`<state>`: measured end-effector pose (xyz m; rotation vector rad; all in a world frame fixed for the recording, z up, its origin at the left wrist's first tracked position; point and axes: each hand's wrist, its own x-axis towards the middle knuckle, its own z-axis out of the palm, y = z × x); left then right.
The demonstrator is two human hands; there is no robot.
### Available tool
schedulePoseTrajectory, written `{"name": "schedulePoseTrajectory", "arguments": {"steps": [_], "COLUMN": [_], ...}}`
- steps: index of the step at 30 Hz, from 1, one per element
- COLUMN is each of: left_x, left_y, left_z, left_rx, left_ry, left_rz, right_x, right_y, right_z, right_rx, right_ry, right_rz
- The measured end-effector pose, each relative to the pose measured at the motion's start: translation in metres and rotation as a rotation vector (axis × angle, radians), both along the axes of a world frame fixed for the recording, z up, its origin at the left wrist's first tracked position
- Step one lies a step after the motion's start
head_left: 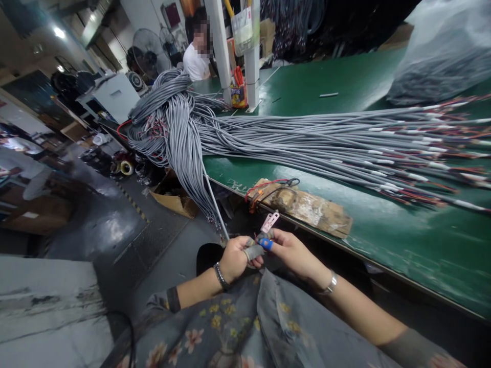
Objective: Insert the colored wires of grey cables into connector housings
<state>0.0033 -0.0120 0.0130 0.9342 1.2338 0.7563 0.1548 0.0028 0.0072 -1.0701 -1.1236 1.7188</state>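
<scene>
Running down beside a hanging bundle, a single gray cable (213,199) reaches the left hand (236,259), whose fingers are curled closed around it; the cable's end is hidden among the fingers. The right hand (293,251) meets it in front of the person's body, thumb and fingertips pinched on a pink tool (269,223) whose two flat ends point up. A blue wrap (265,243) covers the right thumb, a gray wrap (253,252) the left.

Just beyond the hands, a worn wooden board (324,212) lies along the near edge of the green bench (429,245), with red and black wires (268,188) on its left part. Behind it, many gray cables (276,132) stretch across the bench, their colored wire ends fanned out at the right; at the left they heap up and spill over the edge, above a cardboard box (174,198). Farther back stand a white post (219,46) and a plastic bag (445,56). A person in white (196,62) is beyond the bench, near a large fan (148,50).
</scene>
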Motion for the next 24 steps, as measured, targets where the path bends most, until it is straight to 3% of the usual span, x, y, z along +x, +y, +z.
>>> {"name": "schedulePoseTrajectory", "arguments": {"steps": [10,16,24], "left_x": [-0.003,-0.001,-0.002], "left_y": [0.002,0.000,0.000], "left_z": [0.000,0.001,0.002], "left_rx": [0.007,0.042,0.047], "left_ry": [0.011,0.068,0.070], "left_rz": [0.033,-0.023,-0.016], "right_x": [0.007,-0.004,-0.005], "right_y": [0.001,0.001,-0.001], "right_z": [0.001,0.005,0.007], "right_rx": [-0.098,-0.028,-0.092], "right_ry": [0.118,0.027,0.056], "right_rz": [0.019,0.004,-0.015]}}
